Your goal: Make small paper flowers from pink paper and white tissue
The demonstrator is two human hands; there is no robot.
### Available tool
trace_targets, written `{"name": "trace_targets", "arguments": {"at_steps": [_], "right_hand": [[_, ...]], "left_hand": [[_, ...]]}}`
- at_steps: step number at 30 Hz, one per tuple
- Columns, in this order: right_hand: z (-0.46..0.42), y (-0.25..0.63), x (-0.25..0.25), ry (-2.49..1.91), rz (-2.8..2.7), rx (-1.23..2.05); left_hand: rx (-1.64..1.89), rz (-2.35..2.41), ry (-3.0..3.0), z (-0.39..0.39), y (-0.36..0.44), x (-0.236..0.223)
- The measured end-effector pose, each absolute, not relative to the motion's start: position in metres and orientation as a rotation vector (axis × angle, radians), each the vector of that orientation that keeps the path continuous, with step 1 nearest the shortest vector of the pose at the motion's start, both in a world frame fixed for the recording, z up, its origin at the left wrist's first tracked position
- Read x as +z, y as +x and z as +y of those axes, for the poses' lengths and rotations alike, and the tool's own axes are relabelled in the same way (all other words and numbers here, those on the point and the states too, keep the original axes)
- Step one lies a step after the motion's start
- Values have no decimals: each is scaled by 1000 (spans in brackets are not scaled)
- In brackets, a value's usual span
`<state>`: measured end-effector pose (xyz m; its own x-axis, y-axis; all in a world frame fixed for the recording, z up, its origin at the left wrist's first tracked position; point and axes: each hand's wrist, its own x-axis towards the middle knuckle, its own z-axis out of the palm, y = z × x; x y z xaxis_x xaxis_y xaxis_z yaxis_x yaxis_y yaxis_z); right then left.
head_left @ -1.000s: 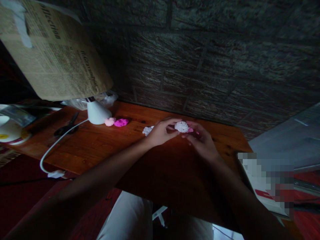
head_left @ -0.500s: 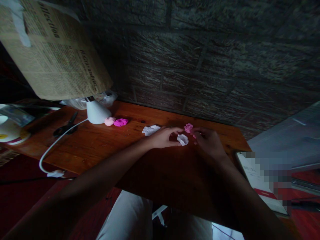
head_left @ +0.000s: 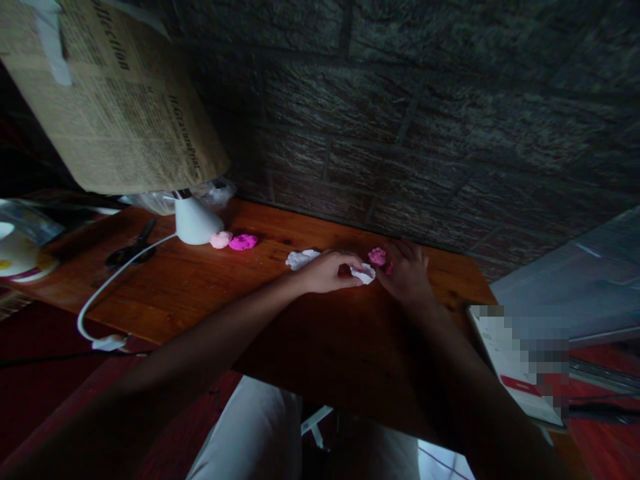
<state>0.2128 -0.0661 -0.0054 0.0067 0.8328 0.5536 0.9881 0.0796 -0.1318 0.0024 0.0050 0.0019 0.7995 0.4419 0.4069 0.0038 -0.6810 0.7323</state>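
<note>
My left hand (head_left: 333, 272) pinches a small white cupped piece (head_left: 364, 273) with a ruffled rim, like soft modelling clay, between thumb and fingers just above the table. Behind that wrist lies a larger white crumpled lump (head_left: 301, 259), partly covered by the hand. Just right of the white piece is a pink knobbly lump (head_left: 377, 256). My right hand (head_left: 407, 270) is beside it, fingers stretched toward the wall and apart. A smaller pink bit (head_left: 389, 268) shows at its thumb side; whether the hand touches it is hard to see in the dim light.
A lamp (head_left: 197, 223) with a newsprint shade stands left on the wooden table (head_left: 200, 287). Pale pink (head_left: 221, 240) and magenta (head_left: 243, 242) lumps sit by its base. Scissors (head_left: 131, 248), a cup (head_left: 20, 250) and a white cord are farther left. A stone-textured wall (head_left: 320, 133) closes the back.
My right hand has shifted and its fingers now reach out farther toward the wall beside the pink lump. The white piece in my left hand has tilted and moved slightly up.
</note>
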Motion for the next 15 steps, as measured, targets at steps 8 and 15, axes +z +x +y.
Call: {"name": "trace_targets", "arguments": {"at_steps": [8,15], "right_hand": [[-60,218,-7,-1741,-1833,-267],[-80,225,21,-1487,-1845,66]], "left_hand": [[710,331,2217,6,1,0],[675,329,2249,8,1,-3]]}}
